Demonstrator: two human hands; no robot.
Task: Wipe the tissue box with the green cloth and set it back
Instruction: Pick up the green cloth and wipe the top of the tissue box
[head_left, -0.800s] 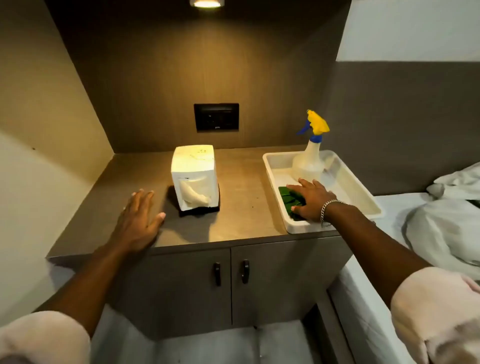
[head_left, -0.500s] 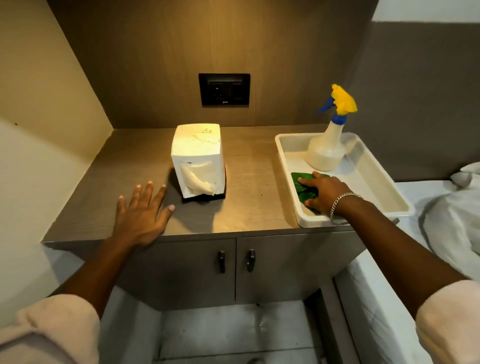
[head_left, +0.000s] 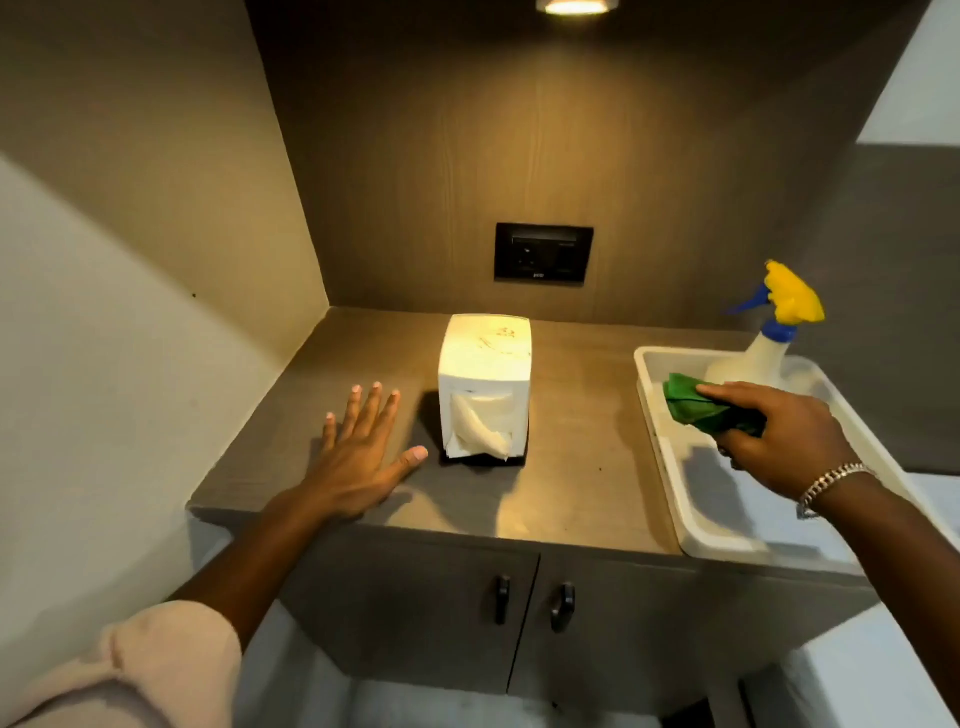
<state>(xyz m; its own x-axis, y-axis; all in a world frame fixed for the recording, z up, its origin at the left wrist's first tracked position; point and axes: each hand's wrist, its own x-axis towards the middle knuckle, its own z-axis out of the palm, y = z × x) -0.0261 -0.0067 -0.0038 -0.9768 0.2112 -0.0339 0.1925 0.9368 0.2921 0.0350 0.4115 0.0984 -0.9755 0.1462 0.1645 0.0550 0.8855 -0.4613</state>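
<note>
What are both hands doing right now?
Left hand: open, flat on the counter, holding nothing.
Right hand: closed on the green cloth.

1. A white tray (head_left: 655, 410) is set at the right of the worktop (head_left: 576, 415).
2. A spray bottle (head_left: 763, 343) is stood upright in it.
3. A black socket plate (head_left: 543, 253) is mounted on the wall.

Two bare hands are in view — the left hand (head_left: 358, 457) and the right hand (head_left: 779, 441). One white upright tissue box (head_left: 484, 387) stands on the single grey-brown wooden bench (head_left: 576, 415). There is one folded green cloth (head_left: 701, 408), one white rectangular plastic tray (head_left: 727, 519), and one translucent spray bottle with a yellow and blue trigger head (head_left: 763, 343). Below, two cabinet doors carry two dark handles (head_left: 501, 597) — one each. One black wall socket plate (head_left: 543, 253), one round ceiling light (head_left: 576, 6).
</note>
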